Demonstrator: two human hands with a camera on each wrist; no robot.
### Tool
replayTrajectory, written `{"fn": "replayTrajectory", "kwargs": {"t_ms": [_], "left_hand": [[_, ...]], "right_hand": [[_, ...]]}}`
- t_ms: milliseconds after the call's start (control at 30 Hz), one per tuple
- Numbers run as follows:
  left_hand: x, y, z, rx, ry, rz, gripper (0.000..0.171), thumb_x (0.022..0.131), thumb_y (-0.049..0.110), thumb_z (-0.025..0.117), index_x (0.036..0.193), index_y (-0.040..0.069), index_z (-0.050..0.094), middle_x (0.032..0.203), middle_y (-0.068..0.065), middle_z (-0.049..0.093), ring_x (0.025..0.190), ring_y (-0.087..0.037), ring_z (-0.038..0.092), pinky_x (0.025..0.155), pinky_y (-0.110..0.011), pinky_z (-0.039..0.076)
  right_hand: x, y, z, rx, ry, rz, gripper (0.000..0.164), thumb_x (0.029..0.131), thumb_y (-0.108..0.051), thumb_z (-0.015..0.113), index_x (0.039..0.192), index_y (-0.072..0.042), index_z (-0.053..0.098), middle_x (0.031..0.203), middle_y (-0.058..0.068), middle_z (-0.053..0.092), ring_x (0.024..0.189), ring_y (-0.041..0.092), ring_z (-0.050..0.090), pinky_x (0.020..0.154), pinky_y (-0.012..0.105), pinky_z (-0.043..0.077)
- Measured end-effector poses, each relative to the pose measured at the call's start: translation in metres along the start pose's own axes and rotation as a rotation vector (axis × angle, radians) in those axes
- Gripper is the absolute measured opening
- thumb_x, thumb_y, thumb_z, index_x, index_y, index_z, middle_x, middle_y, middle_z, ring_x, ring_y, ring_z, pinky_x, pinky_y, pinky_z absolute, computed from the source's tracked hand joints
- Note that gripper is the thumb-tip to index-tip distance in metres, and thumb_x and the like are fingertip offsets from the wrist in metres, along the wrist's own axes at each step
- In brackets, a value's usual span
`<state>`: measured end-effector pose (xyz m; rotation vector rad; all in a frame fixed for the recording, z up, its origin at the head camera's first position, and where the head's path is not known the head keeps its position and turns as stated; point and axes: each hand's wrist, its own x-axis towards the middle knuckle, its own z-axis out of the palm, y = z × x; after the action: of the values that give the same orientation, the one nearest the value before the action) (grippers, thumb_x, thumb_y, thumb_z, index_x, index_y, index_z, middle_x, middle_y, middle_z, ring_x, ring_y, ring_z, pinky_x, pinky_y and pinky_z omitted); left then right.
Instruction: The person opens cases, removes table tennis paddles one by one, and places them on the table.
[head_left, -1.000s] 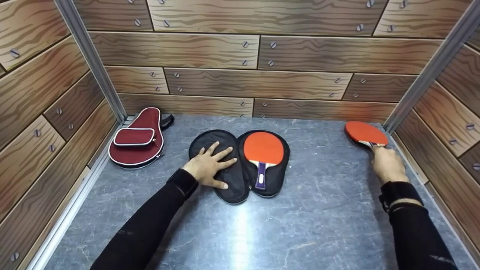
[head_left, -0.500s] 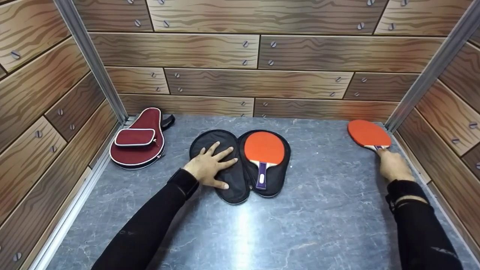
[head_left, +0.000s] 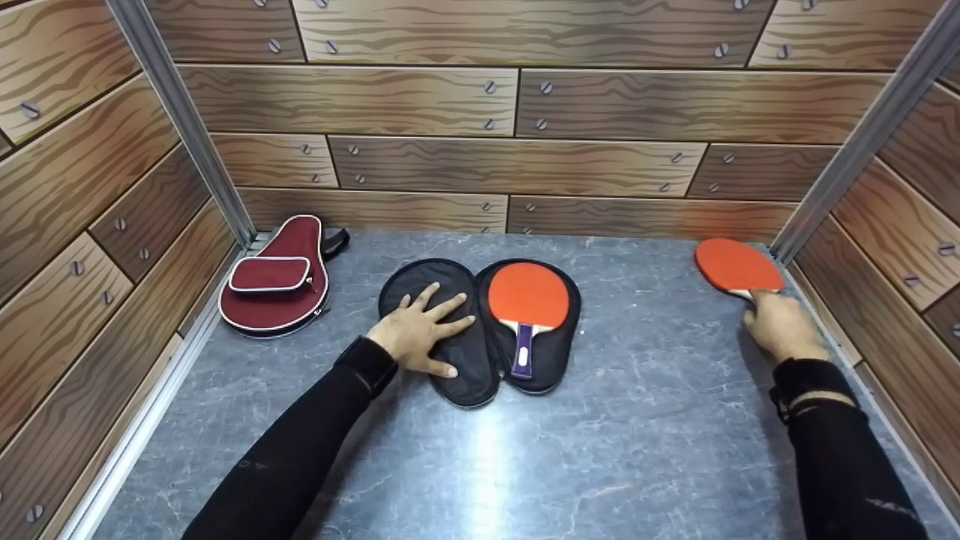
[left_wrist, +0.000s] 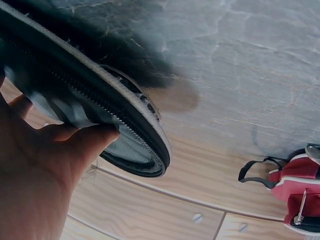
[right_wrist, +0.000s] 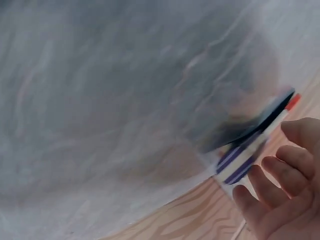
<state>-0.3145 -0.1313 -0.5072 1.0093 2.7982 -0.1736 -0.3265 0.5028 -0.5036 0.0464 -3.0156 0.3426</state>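
Note:
My left hand (head_left: 420,330) rests with spread fingers on the left half of an unzipped black paddle case (head_left: 465,382), which lies spread flat. In the left wrist view, the fingers touch the case's dark lining (left_wrist: 132,150) beside the zip. On the case's right half lies a table tennis paddle (head_left: 528,296) with orange rubber and a purple handle. A second orange paddle (head_left: 739,266) lies at the far right. My right hand (head_left: 784,326) is over its handle. The right wrist view shows loosely bent fingers beside that striped handle (right_wrist: 240,160), apparently with a gap between.
A zipped dark red paddle case (head_left: 274,289) with a front pocket and black strap lies at the back left. Wood-patterned walls (head_left: 435,161) enclose the grey marbled surface (head_left: 600,450) at the back and both sides. The second paddle is close to the right wall.
The second paddle and my right hand have shifted slightly right. The right hand's grip on its handle has loosened. My left hand has stayed on the black case.

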Motion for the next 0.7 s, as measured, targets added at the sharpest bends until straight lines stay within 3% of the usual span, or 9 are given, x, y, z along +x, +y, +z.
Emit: {"fn": "replayTrajectory", "kwargs": {"t_ms": [167, 300, 467, 700], "left_hand": [[0.000, -0.001, 0.000, 0.004, -0.005, 0.003, 0.101, 0.104, 0.079, 0.071, 0.187, 0.038, 0.032, 0.201, -0.002, 0.015, 0.185, -0.053, 0.013, 0.141, -0.079, 0.034], [0.000, -0.002, 0.000, -0.004, 0.005, 0.008, 0.100, 0.105, 0.078, 0.072, 0.187, 0.037, 0.033, 0.201, -0.002, 0.016, 0.185, -0.053, 0.013, 0.141, -0.080, 0.034], [-0.002, -0.002, -0.001, -0.021, 0.025, 0.018, 0.098, 0.105, 0.076, 0.073, 0.186, 0.035, 0.036, 0.200, -0.003, 0.019, 0.184, -0.054, 0.015, 0.140, -0.081, 0.035], [-0.002, -0.001, 0.000, -0.018, 0.023, 0.016, 0.098, 0.105, 0.076, 0.073, 0.186, 0.035, 0.036, 0.200, -0.003, 0.019, 0.184, -0.054, 0.015, 0.140, -0.081, 0.035]], "right_hand": [[0.007, -0.024, -0.001, 0.001, 0.016, -0.055, 0.062, 0.111, -0.014, 0.067, 0.165, 0.014, 0.052, 0.164, 0.049, 0.053, 0.145, 0.075, 0.056, 0.117, 0.087, 0.050], [0.011, -0.049, -0.001, 0.015, 0.061, -0.129, 0.066, 0.111, -0.015, 0.070, 0.168, 0.014, 0.051, 0.170, 0.044, 0.052, 0.157, 0.068, 0.051, 0.129, 0.081, 0.044], [0.014, -0.078, -0.003, -0.005, 0.123, -0.232, 0.067, 0.108, -0.015, 0.075, 0.166, 0.012, 0.054, 0.168, 0.040, 0.057, 0.156, 0.064, 0.056, 0.130, 0.077, 0.045], [0.010, -0.116, -0.004, -0.012, 0.152, -0.306, 0.066, 0.107, -0.015, 0.079, 0.166, 0.007, 0.058, 0.166, 0.037, 0.062, 0.154, 0.060, 0.061, 0.129, 0.076, 0.049]]}}
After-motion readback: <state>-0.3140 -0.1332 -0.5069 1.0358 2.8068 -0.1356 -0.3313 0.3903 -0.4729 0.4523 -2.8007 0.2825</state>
